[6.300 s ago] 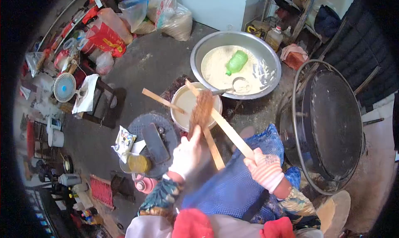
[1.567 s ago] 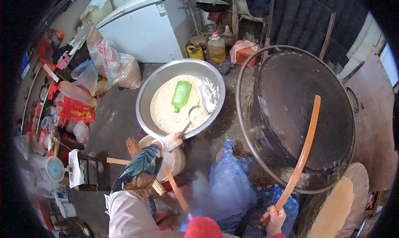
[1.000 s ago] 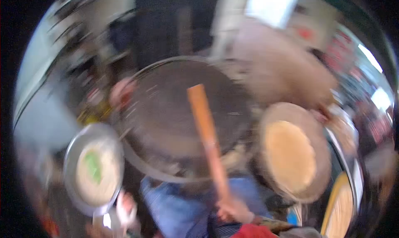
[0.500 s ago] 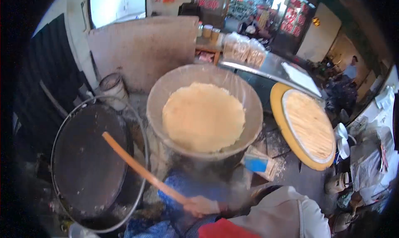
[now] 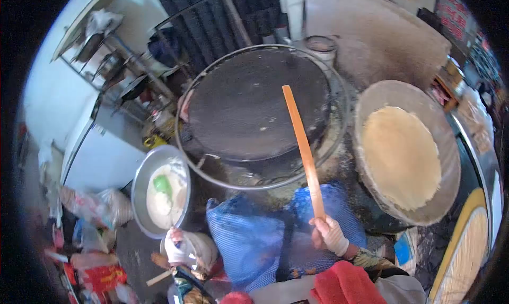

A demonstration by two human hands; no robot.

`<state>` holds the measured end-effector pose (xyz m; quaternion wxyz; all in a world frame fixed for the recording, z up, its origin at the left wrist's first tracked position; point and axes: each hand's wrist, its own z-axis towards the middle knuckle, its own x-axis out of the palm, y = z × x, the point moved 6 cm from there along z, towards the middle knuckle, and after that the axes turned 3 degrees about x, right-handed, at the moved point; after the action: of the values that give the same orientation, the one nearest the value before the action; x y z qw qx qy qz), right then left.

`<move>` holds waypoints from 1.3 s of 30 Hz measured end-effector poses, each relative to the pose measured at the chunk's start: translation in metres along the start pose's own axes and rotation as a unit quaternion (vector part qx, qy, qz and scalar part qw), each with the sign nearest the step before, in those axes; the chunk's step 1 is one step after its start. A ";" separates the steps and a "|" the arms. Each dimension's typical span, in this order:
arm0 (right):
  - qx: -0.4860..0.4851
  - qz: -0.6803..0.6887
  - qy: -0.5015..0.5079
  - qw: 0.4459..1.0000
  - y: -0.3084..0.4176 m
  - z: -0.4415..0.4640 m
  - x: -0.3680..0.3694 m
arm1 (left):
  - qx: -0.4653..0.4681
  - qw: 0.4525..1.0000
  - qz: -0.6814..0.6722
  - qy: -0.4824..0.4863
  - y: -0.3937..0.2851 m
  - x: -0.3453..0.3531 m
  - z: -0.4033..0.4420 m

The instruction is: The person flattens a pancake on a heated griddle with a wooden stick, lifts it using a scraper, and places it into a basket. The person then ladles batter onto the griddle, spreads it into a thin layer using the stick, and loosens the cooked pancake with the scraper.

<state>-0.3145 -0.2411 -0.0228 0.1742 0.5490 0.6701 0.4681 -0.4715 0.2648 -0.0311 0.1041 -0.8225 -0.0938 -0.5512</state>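
My right hand (image 5: 330,236), in a thin whitish glove, is closed around the lower end of a long flat wooden spatula (image 5: 302,139). Its blade points up and away, its tip appearing over the dark round griddle (image 5: 233,113). At lower left, my gloved left hand (image 5: 179,244) is at the near rim of a metal bowl (image 5: 139,198) of pale batter (image 5: 159,211). A green ladle (image 5: 162,185) lies partly in the batter, its handle running toward my left hand. The fingers look closed on the handle's end, though blur hides the exact grip.
A large basin (image 5: 450,166) holding a pale tan stack (image 5: 400,155) stands right of the griddle. A metal ring (image 5: 254,188) surrounds the griddle. Blue cloth (image 5: 249,235) covers my lap. A yellow-rimmed round board (image 5: 450,251) is at lower right; plastic bags (image 5: 95,208) lie left.
My view has swung left, bringing the griddle to the middle and the batter bowl into sight. My left hand has come into view. My right hand still holds the wooden spatula, now more upright in view.
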 end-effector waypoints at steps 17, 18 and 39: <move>0.048 0.029 -0.006 0.998 0.018 0.086 0.061 | 0.052 0.993 0.061 -0.090 -0.050 -0.015 -0.026; -0.010 0.042 0.011 0.999 0.022 0.103 0.060 | 0.080 0.985 0.067 -0.135 -0.050 -0.013 -0.028; -0.213 -0.318 -0.229 0.895 0.106 0.230 -0.095 | 0.106 0.631 0.758 0.131 0.206 0.216 0.060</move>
<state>-0.0497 -0.2303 -0.0783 0.5751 0.3488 0.6345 0.3808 -0.2816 0.0915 0.1329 0.5828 -0.5064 0.5192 -0.3664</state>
